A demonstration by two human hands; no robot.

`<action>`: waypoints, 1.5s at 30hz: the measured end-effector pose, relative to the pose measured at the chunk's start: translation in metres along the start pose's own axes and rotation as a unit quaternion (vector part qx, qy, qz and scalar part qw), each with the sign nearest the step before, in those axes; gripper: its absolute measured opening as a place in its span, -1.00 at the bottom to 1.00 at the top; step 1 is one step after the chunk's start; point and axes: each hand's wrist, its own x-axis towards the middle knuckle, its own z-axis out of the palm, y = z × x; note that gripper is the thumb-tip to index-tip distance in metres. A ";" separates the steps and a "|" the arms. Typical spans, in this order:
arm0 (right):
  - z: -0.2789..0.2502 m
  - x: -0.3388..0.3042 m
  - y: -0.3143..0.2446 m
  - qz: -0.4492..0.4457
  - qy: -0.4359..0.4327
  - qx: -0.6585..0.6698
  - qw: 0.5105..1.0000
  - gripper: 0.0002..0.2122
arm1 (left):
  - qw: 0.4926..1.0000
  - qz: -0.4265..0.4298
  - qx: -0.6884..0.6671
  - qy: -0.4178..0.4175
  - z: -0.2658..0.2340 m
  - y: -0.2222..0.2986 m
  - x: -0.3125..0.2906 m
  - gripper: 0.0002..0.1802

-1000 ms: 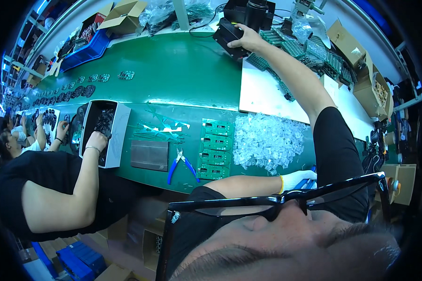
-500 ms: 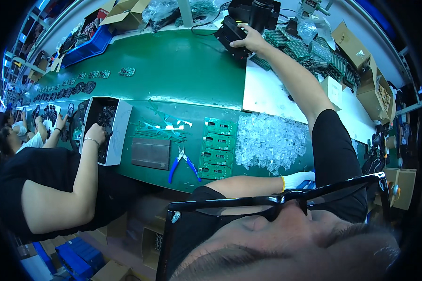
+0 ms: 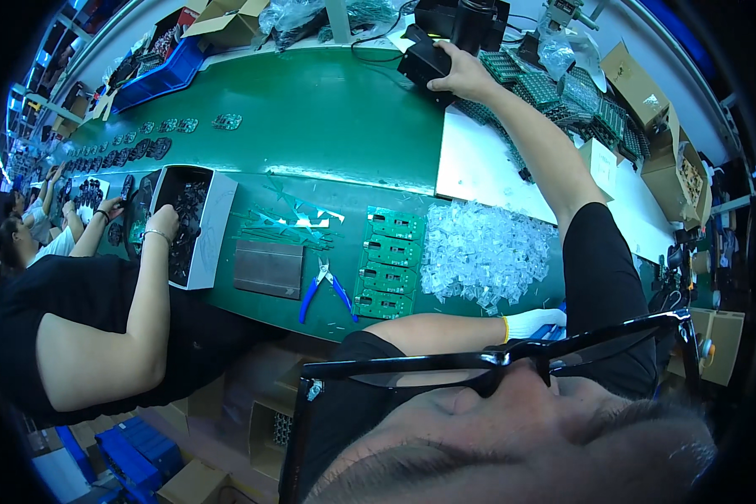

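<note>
The black device sat at the far edge of the green desk, just beside the dark machine behind it, and my right hand lay over its near end with the fingers curled down around the casing. My arm was stretched nearly straight to reach it, so I judged the grip weak: a slip could have tipped the device onto the desk or knocked it into the stacked green board strips just beside my wrist. Black cables ran close behind it. I could not tell whether any was plugged into it, but if one was, a pull toward me could have snagged and dragged what lay there.

My forearm crossed above the white sheet, and dropping the elbow could have shifted it. Nearer me lay the heap of clear plastic pieces, which a careless sweep of the arm could have scattered into the row of green circuit boards. My left hand, in a white glove, was at the near edge of the desk; I cannot tell how its fingers were set. The blue-handled cutters lay close to that edge and could have been nudged off
</note>
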 end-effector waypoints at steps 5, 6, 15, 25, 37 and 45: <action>-0.001 0.011 -0.012 0.013 -0.033 -0.132 0.991 -0.12 | 0.999 -0.018 -0.026 -0.008 -0.013 -0.001 0.016 -0.78; -0.004 0.014 -0.012 0.019 -0.036 -0.124 0.992 -0.12 | 1.000 -0.012 -0.006 -0.006 -0.014 0.001 0.015 -0.79; -0.027 -0.010 0.042 0.016 0.017 -0.199 0.980 -0.13 | 0.999 0.018 -0.008 -0.029 0.011 0.000 -0.016 -0.86; -0.062 -0.052 0.030 -0.089 0.151 -0.301 0.937 -0.38 | 0.996 -0.025 0.078 0.046 0.059 0.011 -0.037 -0.78; -0.132 -0.282 0.026 0.118 -0.098 -0.295 0.943 -0.50 | 0.986 -0.125 0.106 -0.024 0.019 -0.003 -0.026 -0.56; -0.124 -0.299 0.042 0.183 -0.088 -0.215 0.955 -0.24 | 0.986 -0.119 0.105 -0.048 0.022 -0.002 -0.028 -0.48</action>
